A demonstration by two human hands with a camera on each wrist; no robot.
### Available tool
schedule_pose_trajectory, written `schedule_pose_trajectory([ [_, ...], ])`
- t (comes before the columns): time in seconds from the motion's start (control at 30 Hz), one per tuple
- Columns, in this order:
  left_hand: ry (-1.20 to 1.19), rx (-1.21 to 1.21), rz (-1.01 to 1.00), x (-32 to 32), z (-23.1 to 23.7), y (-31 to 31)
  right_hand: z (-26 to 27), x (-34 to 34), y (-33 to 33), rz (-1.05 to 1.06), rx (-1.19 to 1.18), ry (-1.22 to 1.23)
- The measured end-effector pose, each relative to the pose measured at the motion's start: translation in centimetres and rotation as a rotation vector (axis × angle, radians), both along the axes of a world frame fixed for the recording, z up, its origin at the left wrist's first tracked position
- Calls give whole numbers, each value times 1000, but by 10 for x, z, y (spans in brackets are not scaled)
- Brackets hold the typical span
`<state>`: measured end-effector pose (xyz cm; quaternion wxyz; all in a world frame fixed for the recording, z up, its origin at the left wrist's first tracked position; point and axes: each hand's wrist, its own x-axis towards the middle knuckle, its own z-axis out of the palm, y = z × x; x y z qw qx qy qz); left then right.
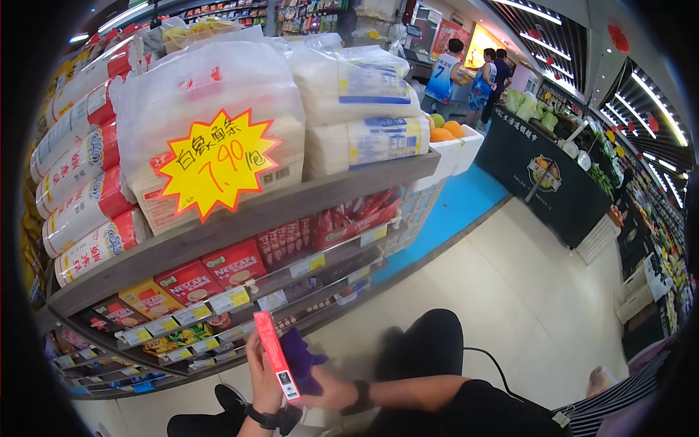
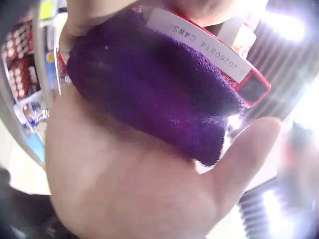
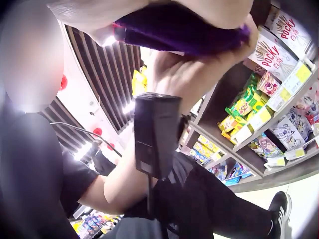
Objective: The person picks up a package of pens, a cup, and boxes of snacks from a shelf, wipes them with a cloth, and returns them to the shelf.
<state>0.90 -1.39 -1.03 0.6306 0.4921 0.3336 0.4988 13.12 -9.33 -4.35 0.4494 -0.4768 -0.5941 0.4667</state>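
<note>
A slim red box stands upright between the two hands in front of the shelf. My left hand grips it from its left side. A purple cloth lies against its right side, held by my right hand. In the left wrist view the purple cloth spreads over the left palm, with the thumb standing apart. Behind it shows the edge of the red box with a white date strip. From the right wrist, the purple cloth sits between both hands and hides most of the box.
A shelf close ahead holds wrapped noodle packs with a yellow price sign. Nescafe boxes fill the tier below. Several people stand farther back near a dark produce counter. A black cable trails beside my leg.
</note>
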Motion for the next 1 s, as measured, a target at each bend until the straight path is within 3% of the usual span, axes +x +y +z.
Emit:
schedule_pose_trajectory([
  [0.1,-281,-130,-370,-36,-36,20,-13,5,13,-133,211,-295],
  [0.13,-462,-348,-437,-37,-17,15,-6,9,20,-169,299,-340],
  [0.23,-228,-195,-420,-35,0,7,9,18,31,-161,469,-403],
  [0.3,-264,-264,-342,-39,-23,13,6,22,38,-108,564,-333],
  [0.37,-353,-435,-287,-44,-25,16,1,24,38,-187,360,-85],
  [0.43,-468,-309,-270,-38,-21,9,3,26,34,-297,132,220],
  [0.47,-487,-224,-269,-33,-17,5,-6,27,41,-333,-211,381],
  [0.5,-505,-139,-269,-28,-14,2,-8,26,39,-301,-284,642],
  [0.53,-436,-54,-310,-23,-12,1,29,18,36,-266,-356,903],
  [0.57,-364,4,-260,-19,-16,-1,35,17,35,-217,-372,949],
  [0.63,-220,120,-162,-13,-28,-4,9,3,26,-84,-261,773],
  [0.67,-204,68,-240,-21,-35,0,-8,-7,24,-49,-231,780],
  [0.7,-154,60,-196,-24,-40,1,-27,-20,28,-51,-354,1115],
  [0.73,-102,55,-155,-25,-46,3,-32,-25,27,-77,-350,1067],
  [0.83,8,69,-92,-26,-44,2,42,1,23,-35,-536,481],
  [0.9,67,106,-62,-24,-32,1,-4,-2,29,63,-324,322],
  [1.0,-102,-12,-135,-25,-44,2,14,6,28,-21,-107,-23],
])
